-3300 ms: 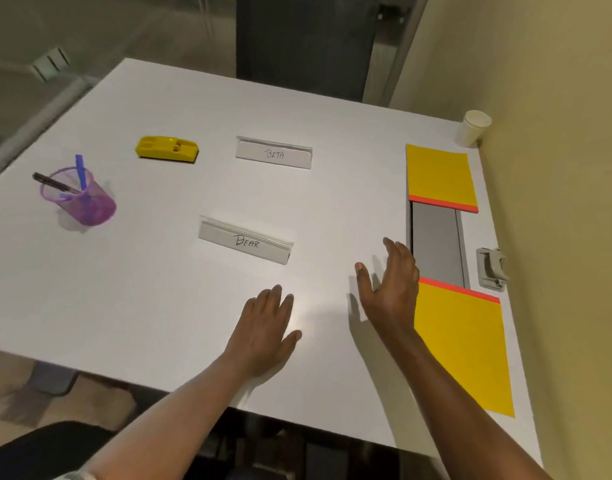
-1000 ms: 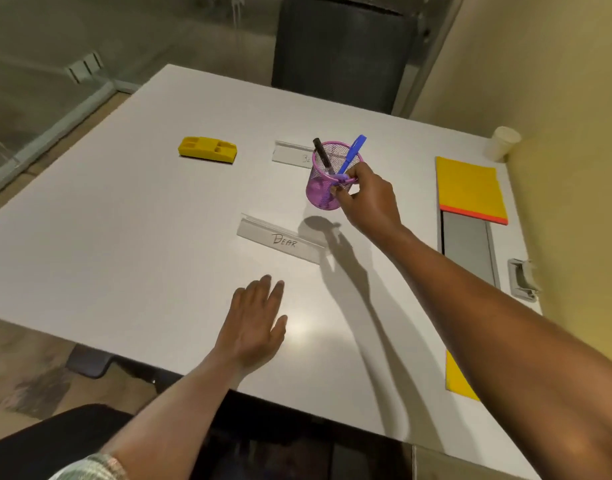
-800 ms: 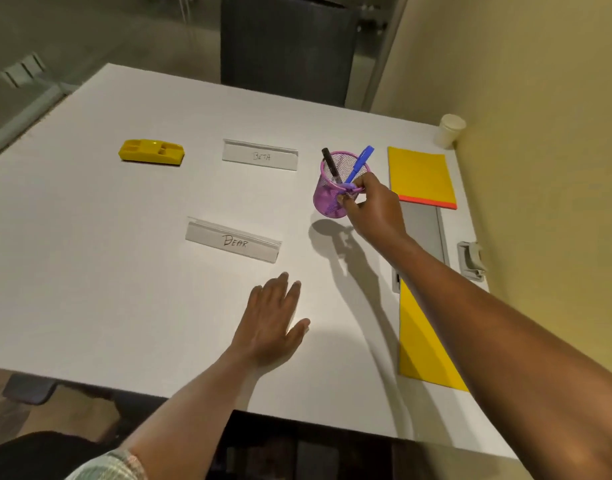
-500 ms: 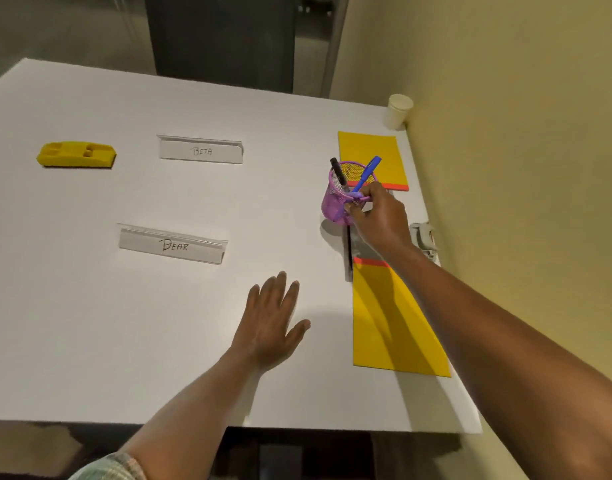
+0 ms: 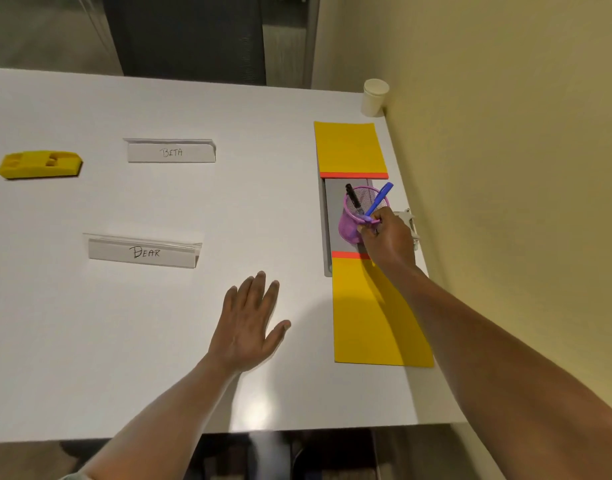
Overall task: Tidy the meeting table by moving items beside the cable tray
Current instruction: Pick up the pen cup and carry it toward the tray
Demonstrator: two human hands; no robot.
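We see the purple pen cup (image 5: 349, 225) over the grey cable tray (image 5: 332, 216), between two yellow pads near the table's (image 5: 159, 341) right edge. Right hand (image 5: 387, 237) pinches its rim; left hand (image 5: 249, 323) lies flat, released.

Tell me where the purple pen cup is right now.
The purple pen cup is at the table's right side, over the grey cable tray between the two yellow pads, gripped at its rim by the right hand.
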